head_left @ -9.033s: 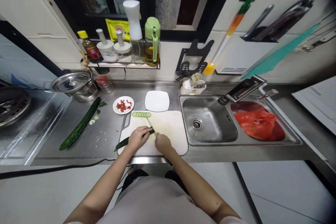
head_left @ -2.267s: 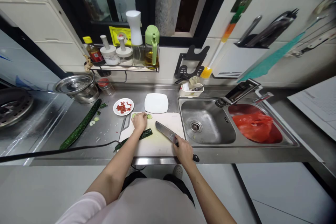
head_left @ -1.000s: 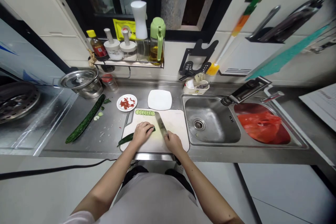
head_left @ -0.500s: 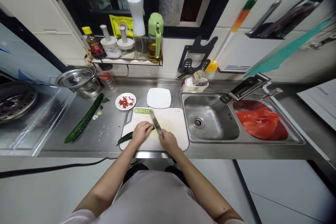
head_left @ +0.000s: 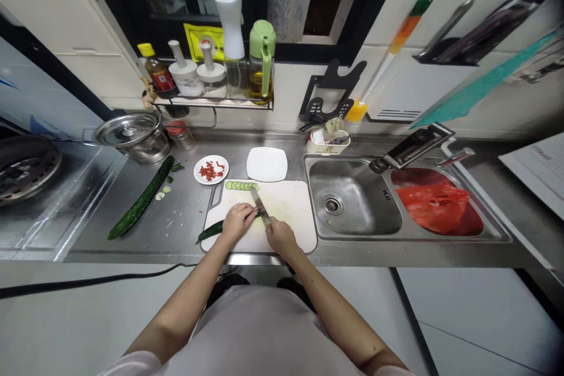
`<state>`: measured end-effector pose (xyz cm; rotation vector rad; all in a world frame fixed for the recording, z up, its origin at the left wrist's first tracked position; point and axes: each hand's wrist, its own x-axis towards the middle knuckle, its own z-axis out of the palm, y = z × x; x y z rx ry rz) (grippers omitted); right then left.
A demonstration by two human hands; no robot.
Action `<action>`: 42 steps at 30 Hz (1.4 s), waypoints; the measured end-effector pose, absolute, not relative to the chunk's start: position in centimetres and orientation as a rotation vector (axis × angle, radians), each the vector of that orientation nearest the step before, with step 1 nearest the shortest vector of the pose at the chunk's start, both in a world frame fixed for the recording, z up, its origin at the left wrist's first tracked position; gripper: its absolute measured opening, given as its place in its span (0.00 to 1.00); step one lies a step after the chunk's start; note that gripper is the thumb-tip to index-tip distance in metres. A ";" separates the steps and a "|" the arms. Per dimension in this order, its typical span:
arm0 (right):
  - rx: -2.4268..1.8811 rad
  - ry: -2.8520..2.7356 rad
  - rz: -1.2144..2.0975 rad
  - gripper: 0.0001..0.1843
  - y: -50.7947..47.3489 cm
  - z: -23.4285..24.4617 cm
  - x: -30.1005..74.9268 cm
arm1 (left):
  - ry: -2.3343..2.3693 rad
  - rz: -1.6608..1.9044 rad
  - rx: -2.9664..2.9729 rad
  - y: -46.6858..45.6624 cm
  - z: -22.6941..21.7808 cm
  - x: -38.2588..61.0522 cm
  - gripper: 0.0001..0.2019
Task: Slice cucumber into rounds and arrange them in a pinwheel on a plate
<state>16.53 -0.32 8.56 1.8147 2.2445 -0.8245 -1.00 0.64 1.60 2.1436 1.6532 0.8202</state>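
Cut cucumber is laid diagonally on the white cutting board, tip projecting past the board's left edge, middle hidden under the left hand. Left grip is curled closed over it. Knife is held in the right hand, grip fully closed round the handle; blade is angled at the cucumber's cut end, contact can't be confirmed. Cucumber slices are lined up along the board's far edge, by the blade tip. On the steel surface: squarish white plate just behind the board, round plate loaded with chopped red bits, whole cucumber well left.
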 end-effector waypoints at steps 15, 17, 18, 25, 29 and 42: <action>1.739 2.178 -0.833 0.15 -1.5 9.9 17.3 | 1.645 0.824 2.155 0.6 1.4 -1.0 0.11; 1.728 2.164 -0.845 0.15 -1.9 10.0 17.7 | 1.646 0.824 2.151 0.7 1.4 -1.0 0.10; 1.721 2.159 -0.853 0.15 -2.1 10.0 17.9 | 1.644 0.824 2.148 0.7 1.4 -1.0 0.10; 1.711 2.154 -0.853 0.16 -2.1 10.0 18.2 | 1.638 0.832 2.148 0.7 1.2 -0.9 0.10; 1.707 2.167 -0.833 0.16 -1.7 9.9 17.7 | 1.640 0.835 2.148 0.7 1.4 -0.9 0.10; 1.703 2.217 -0.809 0.17 0.0 8.7 15.9 | 1.657 0.803 2.140 0.7 1.3 -1.0 0.10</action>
